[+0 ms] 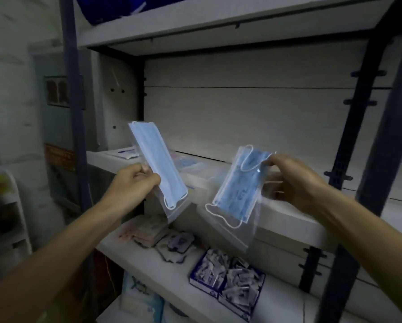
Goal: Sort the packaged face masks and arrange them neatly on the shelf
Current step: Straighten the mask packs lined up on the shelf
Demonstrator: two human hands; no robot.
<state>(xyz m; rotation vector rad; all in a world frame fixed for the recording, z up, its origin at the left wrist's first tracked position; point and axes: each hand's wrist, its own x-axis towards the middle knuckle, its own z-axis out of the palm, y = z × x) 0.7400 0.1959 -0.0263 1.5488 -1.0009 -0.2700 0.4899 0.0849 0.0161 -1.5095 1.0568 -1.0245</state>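
Observation:
My left hand [137, 180] grips a pale blue face mask in a clear bag [156, 164], held up tilted in front of the middle shelf [288, 220]. My right hand [295, 180] pinches the top corner of a second clear bag with a darker, patterned blue mask [238, 190], which hangs down and leans left. The two packages are apart, about a hand's width between them. More packaged masks [186, 163] lie flat on the middle shelf behind the two bags, partly hidden and blurred.
The lower shelf [162, 273] carries pinkish packets [146, 229], dark-edged packets [179, 245] and a blue box of small wrapped items [230, 276]. Dark metal uprights [358, 141] frame the rack. A white plastic rack [13, 217] stands at left. Blue items sit on the top shelf.

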